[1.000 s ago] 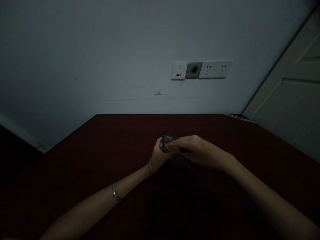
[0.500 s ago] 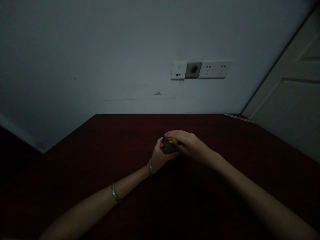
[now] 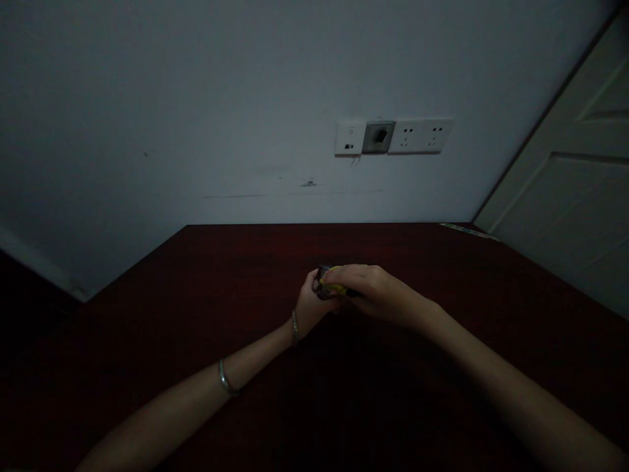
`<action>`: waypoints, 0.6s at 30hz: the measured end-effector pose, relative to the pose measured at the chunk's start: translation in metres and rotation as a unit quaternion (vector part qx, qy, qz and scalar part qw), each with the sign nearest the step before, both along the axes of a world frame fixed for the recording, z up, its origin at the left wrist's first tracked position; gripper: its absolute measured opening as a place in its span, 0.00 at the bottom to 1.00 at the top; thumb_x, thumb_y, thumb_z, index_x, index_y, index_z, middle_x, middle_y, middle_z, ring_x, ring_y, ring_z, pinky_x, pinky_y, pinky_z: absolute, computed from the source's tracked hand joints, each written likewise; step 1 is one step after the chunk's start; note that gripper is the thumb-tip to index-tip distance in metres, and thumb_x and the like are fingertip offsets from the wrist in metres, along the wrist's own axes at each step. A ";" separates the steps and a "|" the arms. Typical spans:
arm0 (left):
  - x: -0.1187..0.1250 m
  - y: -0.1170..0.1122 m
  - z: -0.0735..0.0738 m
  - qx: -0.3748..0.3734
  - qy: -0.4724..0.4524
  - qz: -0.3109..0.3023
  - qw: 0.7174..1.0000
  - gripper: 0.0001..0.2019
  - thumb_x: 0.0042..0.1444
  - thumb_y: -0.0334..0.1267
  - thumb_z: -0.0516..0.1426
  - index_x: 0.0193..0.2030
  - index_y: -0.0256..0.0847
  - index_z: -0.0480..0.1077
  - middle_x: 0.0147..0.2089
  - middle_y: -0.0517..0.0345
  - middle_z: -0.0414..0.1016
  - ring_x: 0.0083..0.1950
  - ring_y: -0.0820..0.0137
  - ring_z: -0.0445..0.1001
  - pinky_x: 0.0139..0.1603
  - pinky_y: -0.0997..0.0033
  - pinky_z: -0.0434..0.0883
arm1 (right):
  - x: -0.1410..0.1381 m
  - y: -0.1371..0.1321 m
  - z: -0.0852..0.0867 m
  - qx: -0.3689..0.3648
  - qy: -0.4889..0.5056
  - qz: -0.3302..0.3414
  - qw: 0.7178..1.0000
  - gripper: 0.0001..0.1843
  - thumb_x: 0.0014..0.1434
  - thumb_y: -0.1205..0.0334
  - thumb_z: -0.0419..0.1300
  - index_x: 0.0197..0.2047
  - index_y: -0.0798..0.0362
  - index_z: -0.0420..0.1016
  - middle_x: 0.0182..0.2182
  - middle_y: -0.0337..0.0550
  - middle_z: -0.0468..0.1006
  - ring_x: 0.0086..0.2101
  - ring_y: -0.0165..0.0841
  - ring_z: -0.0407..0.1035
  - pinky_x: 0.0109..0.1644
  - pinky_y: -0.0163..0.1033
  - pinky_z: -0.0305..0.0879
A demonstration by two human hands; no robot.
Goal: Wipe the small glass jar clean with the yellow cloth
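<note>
Over the dark red table [image 3: 236,275], my left hand [image 3: 310,309] is closed around a small dark, brownish object [image 3: 323,294], with fingers behind it and thumb in front. My right hand [image 3: 377,290] grips a yellow-and-black object [image 3: 337,288], its fingers curled over the top. The yellow part presses against or lies right over the dark object. Both hands nearly meet, and the dim light and fingers hide most of the two objects, so I cannot tell their exact kind.
Behind the table stands a pale wall with a row of sockets and a switch [image 3: 378,137]. A panelled white door [image 3: 565,196] is at the right. A thin pale strip [image 3: 469,231] lies along the far right table edge.
My right hand has shifted slightly down and tilted, bringing the yellow-and-black object lower across the dark one. More of the dark object is now covered. My left hand stays nearly in place.
</note>
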State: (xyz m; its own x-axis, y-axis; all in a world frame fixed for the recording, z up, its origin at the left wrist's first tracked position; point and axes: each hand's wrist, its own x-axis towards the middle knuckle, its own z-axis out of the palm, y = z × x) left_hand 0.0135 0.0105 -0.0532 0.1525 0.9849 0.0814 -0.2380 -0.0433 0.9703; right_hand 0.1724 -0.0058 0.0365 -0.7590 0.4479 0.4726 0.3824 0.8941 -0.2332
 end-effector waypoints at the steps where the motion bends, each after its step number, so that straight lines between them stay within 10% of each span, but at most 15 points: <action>1: 0.000 0.000 0.000 -0.001 0.000 -0.001 1.000 0.36 0.29 0.32 0.69 0.48 0.39 0.60 0.42 0.54 0.74 0.33 0.69 0.75 0.23 0.76 0.71 | 0.000 -0.001 0.002 -0.009 -0.001 0.001 1.000 0.18 0.55 0.78 0.55 0.47 0.56 0.73 0.46 0.49 0.79 0.47 0.36 0.73 0.53 0.43 0.70; 10: -0.004 -0.003 0.001 0.005 0.019 0.006 1.000 0.34 0.35 0.36 0.70 0.49 0.37 0.60 0.39 0.53 0.74 0.32 0.70 0.75 0.28 0.74 0.72 | 0.011 -0.005 0.019 -0.114 -0.026 -0.017 0.993 0.14 0.60 0.72 0.56 0.48 0.53 0.75 0.43 0.45 0.80 0.42 0.34 0.75 0.47 0.38 0.71; 18: -0.008 -0.003 0.000 -0.006 0.013 -0.035 0.999 0.35 0.36 0.40 0.70 0.49 0.37 0.58 0.39 0.57 0.72 0.25 0.77 0.71 0.22 0.74 0.73 | 0.029 0.018 0.006 -0.099 0.175 -0.154 0.967 0.13 0.61 0.57 0.58 0.48 0.50 0.77 0.44 0.42 0.81 0.44 0.37 0.76 0.48 0.43 0.71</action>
